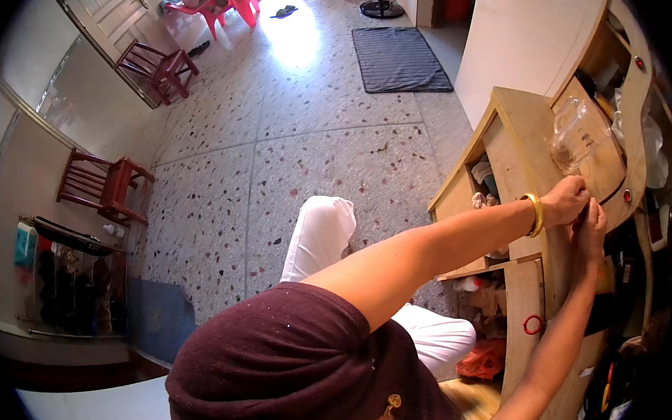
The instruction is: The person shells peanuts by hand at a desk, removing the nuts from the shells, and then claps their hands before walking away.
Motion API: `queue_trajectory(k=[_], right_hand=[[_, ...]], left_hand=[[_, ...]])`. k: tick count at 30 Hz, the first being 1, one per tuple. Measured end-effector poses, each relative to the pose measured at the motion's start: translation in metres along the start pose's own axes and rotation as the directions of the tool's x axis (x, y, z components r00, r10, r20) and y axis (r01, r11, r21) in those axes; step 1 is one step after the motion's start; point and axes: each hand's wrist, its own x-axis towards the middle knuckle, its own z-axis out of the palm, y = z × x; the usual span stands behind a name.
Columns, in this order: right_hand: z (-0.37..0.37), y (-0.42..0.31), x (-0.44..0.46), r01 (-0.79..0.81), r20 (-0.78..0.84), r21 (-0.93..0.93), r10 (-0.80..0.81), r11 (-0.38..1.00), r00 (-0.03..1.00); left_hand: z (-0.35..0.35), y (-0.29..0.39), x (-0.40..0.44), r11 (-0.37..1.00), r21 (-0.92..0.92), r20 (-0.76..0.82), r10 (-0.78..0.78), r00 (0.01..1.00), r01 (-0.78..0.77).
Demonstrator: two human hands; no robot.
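My left hand [567,199], with a gold bangle [535,214] at the wrist, reaches over the wooden dresser top [528,118]. Its fingers are closed in a pinch. Close against it is my right hand [589,237], its fingers also bent together. Whatever lies between the fingertips is small and dark, and I cannot make it out. Just beyond my left hand a clear plastic container [575,136] rests on the dresser top. Below my forearms, the dresser has open compartments and a door [525,298] with a red ring [533,324] on it.
An orange bag [482,359] sits in the lower compartment beside my knee. Wooden chairs [126,189] stand along the left wall near a shoe rack [77,286]. A dark striped mat [401,59] lies on the speckled floor. Another person sits on a red plastic chair [217,10] far off.
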Motion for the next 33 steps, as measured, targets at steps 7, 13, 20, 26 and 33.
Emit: queue_trajectory(k=[7,13,20,26,33], right_hand=[[0.024,-0.025,-0.016,-0.062,-0.033,0.112,0.066,0.992,0.997],[0.006,0.000,0.001,0.041,-0.011,-0.080,-0.042,0.996,0.999],[0.018,-0.015,-0.011,0.061,-0.091,-0.189,-0.080,0.980,0.993],[0.015,-0.044,-0.016,-0.277,-0.043,0.253,0.297,0.927,0.954],[0.009,-0.049,-0.023,-0.278,0.135,0.390,0.244,0.878,0.960]], left_hand=[[0.009,-0.014,-0.003,0.933,0.342,-0.157,0.171,0.973,-0.109],[0.011,-0.018,-0.003,0.919,0.380,-0.181,0.183,0.966,-0.102],[0.008,-0.001,-0.007,0.961,0.275,-0.159,0.003,0.987,0.041],[0.003,0.033,-0.011,0.556,-0.718,0.158,-0.456,0.876,0.419],[0.003,-0.001,0.000,0.999,-0.022,-0.013,-0.035,0.999,0.035]])
